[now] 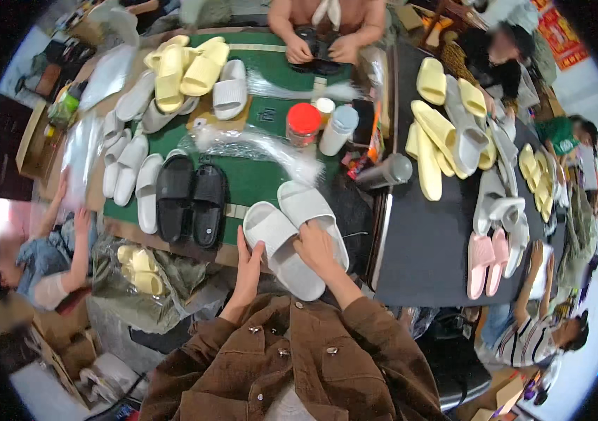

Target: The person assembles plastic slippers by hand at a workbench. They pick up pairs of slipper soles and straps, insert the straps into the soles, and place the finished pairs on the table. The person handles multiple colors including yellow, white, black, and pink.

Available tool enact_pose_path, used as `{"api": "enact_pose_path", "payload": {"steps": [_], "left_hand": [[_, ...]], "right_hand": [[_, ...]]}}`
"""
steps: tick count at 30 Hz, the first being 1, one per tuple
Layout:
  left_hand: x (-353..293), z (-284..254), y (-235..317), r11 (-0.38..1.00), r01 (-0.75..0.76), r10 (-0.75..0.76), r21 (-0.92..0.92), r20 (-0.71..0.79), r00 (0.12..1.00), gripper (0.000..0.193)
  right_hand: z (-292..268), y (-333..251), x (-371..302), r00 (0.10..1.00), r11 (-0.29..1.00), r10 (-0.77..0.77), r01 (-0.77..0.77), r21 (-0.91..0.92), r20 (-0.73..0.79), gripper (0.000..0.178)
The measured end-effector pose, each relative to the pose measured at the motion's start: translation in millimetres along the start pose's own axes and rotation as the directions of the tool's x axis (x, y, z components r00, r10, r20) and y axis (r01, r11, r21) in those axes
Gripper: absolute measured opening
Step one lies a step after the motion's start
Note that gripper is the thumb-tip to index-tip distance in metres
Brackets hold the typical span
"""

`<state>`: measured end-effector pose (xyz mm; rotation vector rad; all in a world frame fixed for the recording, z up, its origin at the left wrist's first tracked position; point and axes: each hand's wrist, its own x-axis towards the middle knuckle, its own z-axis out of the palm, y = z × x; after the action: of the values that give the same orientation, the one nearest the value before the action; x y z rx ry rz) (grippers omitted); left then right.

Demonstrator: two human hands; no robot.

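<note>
A pair of light grey slide slippers is in front of me at the green table's near edge. My left hand (246, 268) grips the left slipper (271, 228) by its outer side, thumb over the edge. That slipper slants across, its heel toward my jacket. My right hand (316, 247) is closed at the strap of the right slipper (306, 200); its fingertips are partly hidden at the strap opening. Left of these, a black pair of slides (192, 200) lies on the table beside a single white slide (147, 193).
Clear plastic bags (260, 147) lie beyond the slippers. A red-lidded jar (303, 123), a white bottle (340, 130) and a steel tumbler (387, 170) stand right of them. Yellow slides (429, 144) and pink slides (488, 259) cover parts of the black table (418, 245). Across, a person handles black slippers (316, 52).
</note>
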<state>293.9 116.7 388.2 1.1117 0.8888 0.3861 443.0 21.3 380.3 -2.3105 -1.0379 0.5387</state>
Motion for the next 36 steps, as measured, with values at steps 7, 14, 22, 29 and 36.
{"api": "enact_pose_path", "payload": {"steps": [7, 14, 22, 29, 36], "left_hand": [[50.8, -50.6, -32.5, 0.9, -0.194, 0.265, 0.39, -0.136, 0.955, 0.062], [55.8, -87.1, -89.3, 0.685, -0.172, 0.415, 0.708, -0.185, 0.891, 0.052], [-8.5, -65.6, -128.5, 0.628, -0.261, 0.249, 0.733, 0.129, 0.96, 0.049], [35.5, -44.7, -116.8, 0.438, -0.352, 0.291, 0.827, 0.24, 0.926, 0.06], [60.7, -11.4, -120.4, 0.188, -0.099, 0.079, 0.977, 0.085, 0.993, 0.062]], "right_hand": [[87.0, -9.1, 26.4, 0.992, 0.988, 0.12, -0.124, 0.089, 0.045, 0.038], [109.5, 30.0, -10.1, 0.94, 0.96, 0.027, -0.119, 0.254, 0.339, 0.039], [1.1, 51.6, -45.8, 0.963, 0.887, 0.155, -0.234, 0.398, 0.22, 0.028], [-90.9, 93.5, -70.5, 0.875, 0.962, 0.269, -0.228, 0.148, -0.402, 0.026], [-91.2, 147.4, -101.7, 0.754, 0.821, 0.471, -0.564, -0.085, -0.457, 0.061]]}}
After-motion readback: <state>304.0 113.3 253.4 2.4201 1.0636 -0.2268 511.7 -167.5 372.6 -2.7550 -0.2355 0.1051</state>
